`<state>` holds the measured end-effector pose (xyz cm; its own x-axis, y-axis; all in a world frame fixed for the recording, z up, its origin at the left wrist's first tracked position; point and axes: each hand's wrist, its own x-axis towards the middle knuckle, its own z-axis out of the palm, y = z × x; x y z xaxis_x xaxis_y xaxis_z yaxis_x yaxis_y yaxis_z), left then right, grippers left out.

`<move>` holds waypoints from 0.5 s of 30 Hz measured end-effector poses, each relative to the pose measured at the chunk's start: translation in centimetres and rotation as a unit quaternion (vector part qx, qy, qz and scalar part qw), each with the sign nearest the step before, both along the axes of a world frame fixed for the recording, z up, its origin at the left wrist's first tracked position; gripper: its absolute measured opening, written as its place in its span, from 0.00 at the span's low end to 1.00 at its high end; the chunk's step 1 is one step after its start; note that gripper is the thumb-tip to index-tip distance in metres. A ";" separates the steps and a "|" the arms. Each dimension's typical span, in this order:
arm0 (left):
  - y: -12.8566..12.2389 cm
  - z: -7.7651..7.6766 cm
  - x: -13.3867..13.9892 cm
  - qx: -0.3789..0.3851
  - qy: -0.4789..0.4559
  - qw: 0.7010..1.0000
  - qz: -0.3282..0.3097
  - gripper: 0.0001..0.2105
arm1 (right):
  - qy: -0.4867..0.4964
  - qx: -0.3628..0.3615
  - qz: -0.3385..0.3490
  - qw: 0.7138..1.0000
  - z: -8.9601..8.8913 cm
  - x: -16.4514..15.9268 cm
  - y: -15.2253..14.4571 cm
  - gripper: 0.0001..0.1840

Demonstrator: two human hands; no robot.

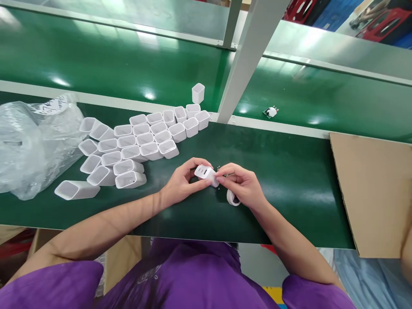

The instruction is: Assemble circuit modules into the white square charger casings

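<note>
My left hand [185, 180] grips a small white USB charger [206, 173], its fingers and thumb on either side; the face with the port slots points up and to the left. At the charger's right end, the thumb and fingertips of my right hand [240, 182] are pinched together against it. Whether a small part lies between those fingertips I cannot make out. Beneath my right hand a white hollow piece [233, 198] lies on the green work surface [277, 171], partly covered by the hand. Tiny dark bits show just behind the charger.
Several open white plastic housings [144, 138] stand and lean in rows to the left. One housing [198, 93] stands apart on the rear belt. A clear plastic bag [35, 146] lies far left, a cardboard sheet [376, 193] at right. A small circuit board [271, 112] sits behind a metal post [246, 60].
</note>
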<state>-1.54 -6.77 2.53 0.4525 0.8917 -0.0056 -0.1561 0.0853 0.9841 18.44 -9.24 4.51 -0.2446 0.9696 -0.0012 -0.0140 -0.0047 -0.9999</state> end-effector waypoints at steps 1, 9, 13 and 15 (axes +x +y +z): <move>0.0 0.0 -0.1 0.029 -0.003 1.000 0.000 0.16 | 0.000 -0.009 -0.008 1.000 0.1 0.1 0.0 0.16; 0.1 0.0 -0.2 0.109 -0.038 0.993 -0.017 0.16 | 0.006 -0.039 -0.040 0.998 0.2 0.7 0.2 0.16; -0.1 0.3 -0.1 0.111 -0.049 0.992 -0.022 0.22 | -0.007 -0.047 -0.038 0.998 0.4 0.5 0.0 0.16; -0.1 0.5 -0.2 0.122 -0.044 0.991 -0.025 0.23 | -0.014 -0.044 -0.034 0.998 0.5 0.5 -0.1 0.16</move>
